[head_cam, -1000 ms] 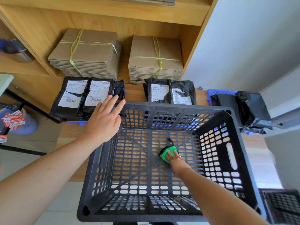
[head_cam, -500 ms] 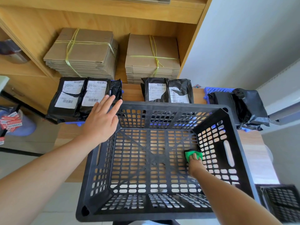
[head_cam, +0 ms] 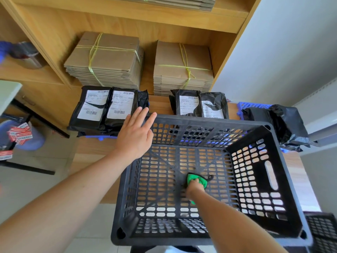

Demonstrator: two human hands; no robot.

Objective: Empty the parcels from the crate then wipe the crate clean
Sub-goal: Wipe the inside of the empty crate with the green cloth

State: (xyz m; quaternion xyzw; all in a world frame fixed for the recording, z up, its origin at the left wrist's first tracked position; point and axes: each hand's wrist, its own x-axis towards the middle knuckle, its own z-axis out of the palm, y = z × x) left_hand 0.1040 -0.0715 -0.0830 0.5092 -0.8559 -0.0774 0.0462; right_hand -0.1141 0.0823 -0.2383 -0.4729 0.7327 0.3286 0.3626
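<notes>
Emptying: looks finished. From where I stand the crate [head_cam: 209, 121] holds no parcels, only a cloth and the hand working it.
Parcels [head_cam: 105, 106]: out on the wooden surface [head_cam: 91, 148] beyond the crate's far rim. One pair lies at the left, another pair [head_cam: 198, 105] near the middle, and a bulkier black bag [head_cam: 280, 121] sits off to the right.
Wiping: under way, I'd judge. The cloth is down on the crate floor near its middle, while the walls and rim show no sign either way of having been done.
Left hand [head_cam: 135, 136]: fingers straight and spread flat over the crate's far left corner, seemingly steadying it and grasping nothing.
Right hand [head_cam: 194, 187]: reaching deep inside, fingers curled onto the green cloth [head_cam: 197, 178] and pressing it to the floor.
Crate build: stiff black plastic, rectangular, with floor and walls pierced by rows of small slots. Diagonal ribs cross the floor and a long handle slot is cut in the right wall.
Cloth: bright green, soft and bunched, with a dark edging and a small loop trailing at one side.
Parcel skins: glossy, crinkled black film carrying white printed labels with barcodes.
Behind: flat cardboard bundles [head_cam: 104, 59] tied with yellow string, stacked in a wooden shelf [head_cam: 127, 17].
</notes>
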